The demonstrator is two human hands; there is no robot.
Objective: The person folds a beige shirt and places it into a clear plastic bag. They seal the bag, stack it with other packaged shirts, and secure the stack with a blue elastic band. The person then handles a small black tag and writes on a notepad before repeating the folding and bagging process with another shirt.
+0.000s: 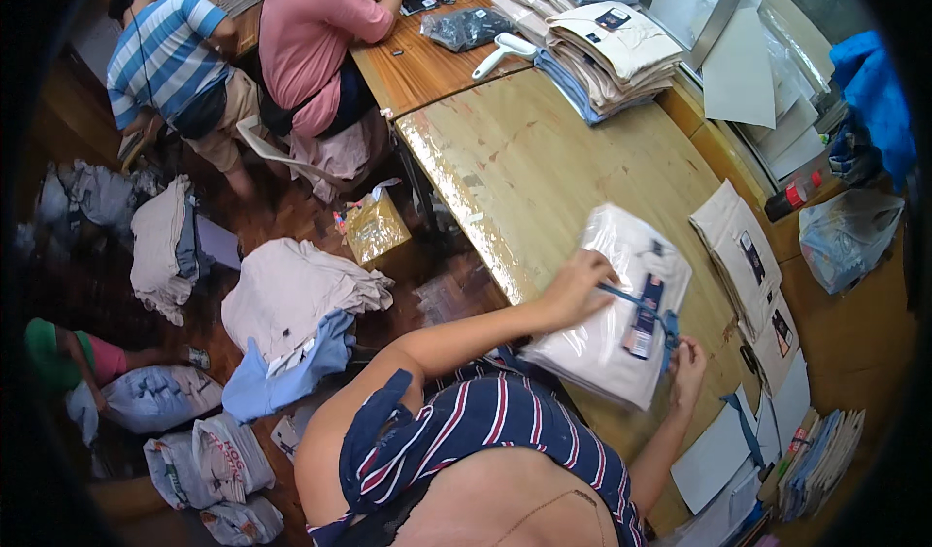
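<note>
A stack of pale pink folded garments in clear plastic point(607, 338) lies on the wooden table, close to my body. A blue fabric strip point(631, 298) runs across the stack beside a dark printed tag point(645, 319). My left hand point(580, 290) is at the stack's left side, its fingers closed on one end of the blue strip. At the right edge, my right hand point(687, 364) pinches the strip's other part, which hangs bunched there. Pale pink folded garments with dark tags point(738, 251) lie in a row to the right.
Stacked folded garments point(612, 57) and a white-handled lint roller point(505, 54) are at the table's far end. Scissors point(748, 361) and white card sheets point(714, 460) lie right. A dark-liquid bottle point(794, 196) rests by the window. Garment piles point(296, 290) and people are left.
</note>
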